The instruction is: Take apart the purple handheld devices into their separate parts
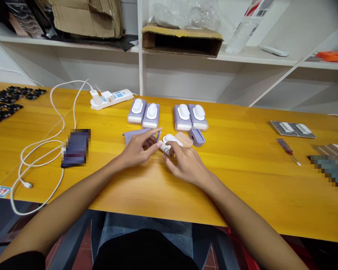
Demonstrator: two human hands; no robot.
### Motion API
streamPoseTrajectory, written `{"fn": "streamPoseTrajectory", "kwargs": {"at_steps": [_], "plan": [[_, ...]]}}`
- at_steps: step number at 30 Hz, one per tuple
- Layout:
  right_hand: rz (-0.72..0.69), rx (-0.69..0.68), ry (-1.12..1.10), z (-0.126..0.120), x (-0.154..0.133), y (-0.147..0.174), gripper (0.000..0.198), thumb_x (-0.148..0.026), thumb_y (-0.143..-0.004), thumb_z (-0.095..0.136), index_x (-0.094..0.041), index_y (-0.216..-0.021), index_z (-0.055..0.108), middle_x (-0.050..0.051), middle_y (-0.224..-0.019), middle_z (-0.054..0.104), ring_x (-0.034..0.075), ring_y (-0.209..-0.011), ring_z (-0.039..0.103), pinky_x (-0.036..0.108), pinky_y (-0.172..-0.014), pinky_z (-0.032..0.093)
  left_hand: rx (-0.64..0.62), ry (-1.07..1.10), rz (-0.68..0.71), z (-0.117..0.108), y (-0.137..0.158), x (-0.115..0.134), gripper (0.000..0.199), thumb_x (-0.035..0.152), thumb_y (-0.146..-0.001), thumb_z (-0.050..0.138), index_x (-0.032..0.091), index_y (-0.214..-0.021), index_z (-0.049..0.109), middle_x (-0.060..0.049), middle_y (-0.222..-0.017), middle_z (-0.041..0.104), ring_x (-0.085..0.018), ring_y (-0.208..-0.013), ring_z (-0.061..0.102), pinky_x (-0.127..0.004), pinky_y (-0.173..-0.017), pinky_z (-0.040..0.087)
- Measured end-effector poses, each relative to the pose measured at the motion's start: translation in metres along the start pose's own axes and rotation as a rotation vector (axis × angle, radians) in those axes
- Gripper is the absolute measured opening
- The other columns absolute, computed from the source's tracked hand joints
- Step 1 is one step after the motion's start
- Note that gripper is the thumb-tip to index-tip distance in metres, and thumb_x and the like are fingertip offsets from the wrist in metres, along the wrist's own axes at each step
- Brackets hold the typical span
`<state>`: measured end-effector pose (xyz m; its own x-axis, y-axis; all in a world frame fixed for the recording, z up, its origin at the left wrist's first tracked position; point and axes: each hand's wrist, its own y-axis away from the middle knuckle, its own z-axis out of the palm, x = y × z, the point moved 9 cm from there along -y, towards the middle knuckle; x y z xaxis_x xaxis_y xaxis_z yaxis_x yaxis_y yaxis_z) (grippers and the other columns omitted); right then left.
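Observation:
Between the thumb and index finger of my left hand (138,148) is a thin purple piece (158,135), seen edge-on. My right hand (186,161) has its fingers curled round a small white part (165,147); a thin wire-like loop shows by the fingertips, its kind unclear. Both hands meet low over the table. Behind my left hand lies a flat purple panel (132,135), partly covered. Just beyond my right fingers rest a white oval piece (172,139), a peach rounded piece (184,139) and a hollow purple shell (196,137).
Two pairs of purple-and-white units (151,116) stand at the back. A power strip (121,98), a white cable (54,105) and a phone-like slab (76,148) are on the left. At right lie a screwdriver (287,149) and a grey plate (293,129). Shelves rise behind.

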<state>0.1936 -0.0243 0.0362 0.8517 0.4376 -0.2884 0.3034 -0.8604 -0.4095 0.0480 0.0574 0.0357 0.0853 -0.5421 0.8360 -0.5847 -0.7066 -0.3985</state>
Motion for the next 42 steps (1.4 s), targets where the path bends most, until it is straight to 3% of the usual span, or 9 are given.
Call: {"fn": "streamPoseTrajectory", "kwargs": {"at_steps": [6, 12, 19, 21, 23, 25, 27, 35, 42], "plan": [[-0.059, -0.134, -0.056, 0.011, -0.013, 0.003, 0.034, -0.024, -0.105, 0.06, -0.02, -0.138, 0.053, 0.017, -0.123, 0.078, 0.03, -0.096, 0.074, 0.038, -0.078, 0.054, 0.095, -0.372, 0.293, -0.002, 0.007, 0.025, 0.053, 0.029, -0.109, 0.067, 0.02, -0.16, 0.061, -0.004, -0.101, 0.076, -0.013, -0.076, 0.064, -0.027, -0.077, 0.055], [-0.187, -0.087, -0.103, 0.009, -0.02, 0.003, 0.034, -0.019, -0.107, 0.06, -0.019, -0.14, 0.053, 0.018, -0.125, 0.076, 0.032, -0.111, 0.074, 0.045, -0.093, 0.061, 0.087, -0.444, 0.345, 0.003, 0.01, 0.027, 0.055, 0.029, -0.112, 0.065, 0.021, -0.165, 0.055, -0.004, -0.103, 0.075, -0.014, -0.083, 0.067, -0.028, -0.08, 0.057], [-0.104, 0.068, -0.136, -0.003, -0.006, 0.0, 0.01, -0.028, -0.109, 0.063, -0.023, -0.115, 0.057, 0.01, -0.104, 0.073, 0.026, -0.09, 0.071, 0.04, -0.08, 0.057, -0.013, -0.461, 0.357, 0.015, 0.012, 0.021, 0.06, 0.027, -0.113, 0.064, 0.025, -0.171, 0.048, -0.009, -0.116, 0.078, -0.02, -0.101, 0.075, -0.036, -0.094, 0.063], [-0.067, 0.161, -0.134, -0.012, 0.0, 0.0, 0.017, -0.029, -0.109, 0.063, -0.023, -0.123, 0.056, 0.01, -0.105, 0.072, 0.026, -0.087, 0.069, 0.039, -0.077, 0.057, -0.026, -0.452, 0.374, 0.018, 0.013, 0.022, 0.061, 0.027, -0.114, 0.063, 0.026, -0.173, 0.046, -0.011, -0.122, 0.079, -0.021, -0.106, 0.076, -0.037, -0.096, 0.064], [-0.06, 0.235, -0.139, -0.019, 0.002, 0.001, 0.04, -0.027, -0.108, 0.064, -0.021, -0.146, 0.051, 0.012, -0.114, 0.074, 0.026, -0.087, 0.069, 0.04, -0.077, 0.058, -0.034, -0.437, 0.387, 0.02, 0.014, 0.022, 0.064, 0.028, -0.114, 0.063, 0.028, -0.175, 0.042, -0.012, -0.128, 0.078, -0.022, -0.108, 0.077, -0.037, -0.097, 0.065], [-0.114, 0.262, -0.159, -0.023, -0.002, 0.001, 0.06, -0.022, -0.107, 0.063, -0.023, -0.163, 0.043, 0.013, -0.122, 0.074, 0.027, -0.091, 0.07, 0.042, -0.081, 0.06, -0.043, -0.443, 0.383, 0.023, 0.015, 0.021, 0.068, 0.03, -0.114, 0.063, 0.028, -0.177, 0.037, -0.012, -0.128, 0.078, -0.023, -0.106, 0.078, -0.039, -0.096, 0.066], [-0.188, 0.258, -0.179, -0.025, -0.008, 0.001, 0.064, -0.017, -0.106, 0.061, -0.024, -0.167, 0.044, 0.013, -0.12, 0.076, 0.029, -0.096, 0.072, 0.045, -0.084, 0.062, -0.058, -0.462, 0.366, 0.026, 0.016, 0.018, 0.069, 0.032, -0.115, 0.062, 0.026, -0.177, 0.034, -0.012, -0.125, 0.079, -0.024, -0.105, 0.078, -0.04, -0.095, 0.067], [-0.249, 0.331, -0.283, -0.034, -0.01, 0.001, 0.042, -0.009, -0.103, 0.063, -0.024, -0.142, 0.069, 0.009, -0.107, 0.082, 0.024, -0.088, 0.076, 0.039, -0.082, 0.064, -0.118, -0.468, 0.343, 0.041, 0.021, 0.02, 0.044, 0.025, -0.115, 0.057, 0.015, -0.158, 0.051, -0.017, -0.126, 0.078, -0.029, -0.112, 0.078, -0.045, -0.097, 0.066], [-0.23, 0.265, -0.306, -0.033, -0.013, -0.001, 0.026, -0.008, -0.095, 0.061, -0.022, -0.115, 0.073, 0.003, -0.085, 0.076, 0.019, -0.073, 0.07, 0.032, -0.073, 0.059, -0.149, -0.455, 0.319, 0.045, 0.02, 0.021, 0.031, 0.016, -0.111, 0.056, 0.016, -0.141, 0.06, -0.016, -0.129, 0.076, -0.029, -0.119, 0.076, -0.046, -0.103, 0.065]]}}
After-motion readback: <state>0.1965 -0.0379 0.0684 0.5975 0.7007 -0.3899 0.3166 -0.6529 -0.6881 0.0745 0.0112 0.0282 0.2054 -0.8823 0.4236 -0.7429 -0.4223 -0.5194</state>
